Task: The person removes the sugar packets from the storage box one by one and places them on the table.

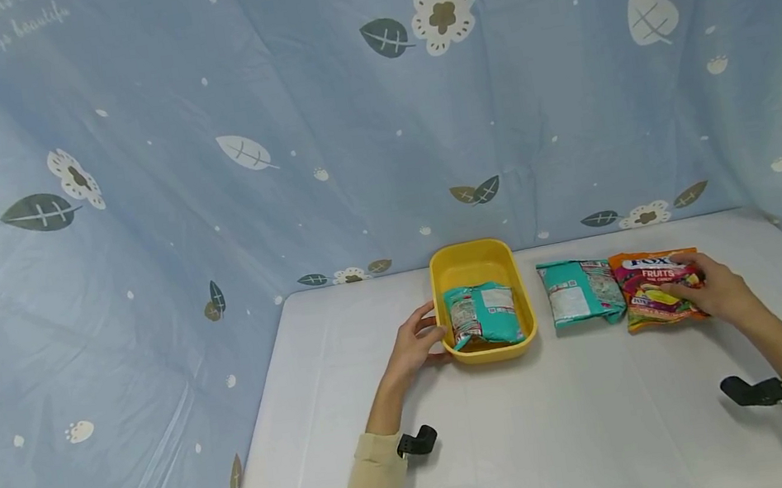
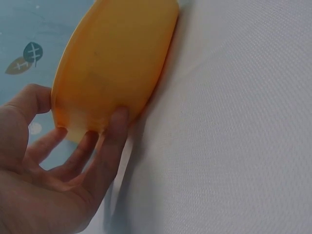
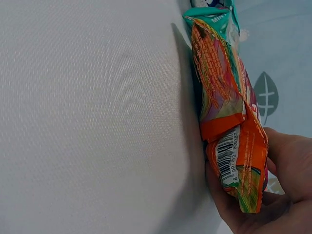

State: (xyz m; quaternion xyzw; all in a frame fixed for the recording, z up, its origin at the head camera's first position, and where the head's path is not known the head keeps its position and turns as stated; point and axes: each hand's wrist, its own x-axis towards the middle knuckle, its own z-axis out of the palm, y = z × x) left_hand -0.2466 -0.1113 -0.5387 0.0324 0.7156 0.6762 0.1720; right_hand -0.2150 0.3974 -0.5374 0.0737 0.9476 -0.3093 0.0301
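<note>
My left hand [image 1: 418, 344] holds the left side of a yellow plastic bin [image 1: 492, 355]. The left wrist view shows its thumb at the bin's [image 2: 122, 53] rim and the other fingers against the outer wall. Inside the bin lies a teal candy bag [image 1: 497, 316]. On the right, my right hand [image 1: 720, 291] grips the right end of an orange and purple FOX'S fruits candy bag [image 1: 650, 303]. In the right wrist view, thumb and fingers hold the bag's [image 3: 251, 161] barcode end, low against the table.
A second teal bag [image 1: 581, 292] lies on the table between the bin and the FOX'S bag, its edge touching the latter. The white tabletop [image 1: 575, 435] meets a blue printed curtain [image 1: 343, 117] at the back and sides. Each wrist wears a black camera mount [image 1: 417, 441].
</note>
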